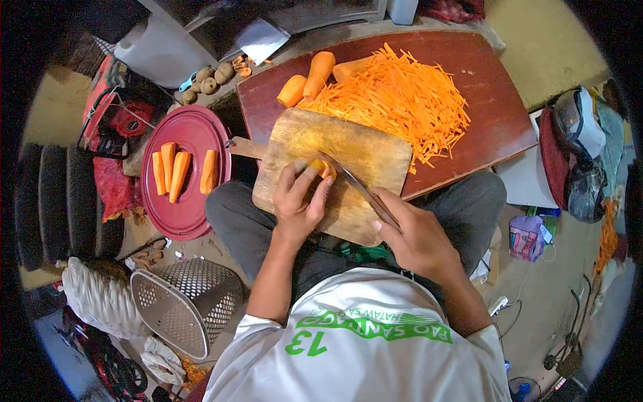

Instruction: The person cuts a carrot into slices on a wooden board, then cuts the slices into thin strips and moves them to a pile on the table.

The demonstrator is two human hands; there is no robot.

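A wooden cutting board [355, 208] with a handle rests over my lap, against the edge of a low dark-red table [495, 100]. My left hand [299, 201] presses a small piece of carrot [326, 169] onto the board, fingertips bent over it. In my right hand [418, 238] is a kitchen knife [358, 184], gripped by its handle, with the blade's tip right beside the carrot piece. Just past the board lies a large heap of carrot strips [402, 100]. Whole peeled carrots [319, 75] sit at the heap's left side.
A round red lid [184, 224] to the left carries several carrot pieces [179, 175]. Below it a perforated plastic basket [194, 295] lies tilted. Potatoes [209, 85] rest beyond the lid. Bags and a purple pouch [527, 238] are on the right.
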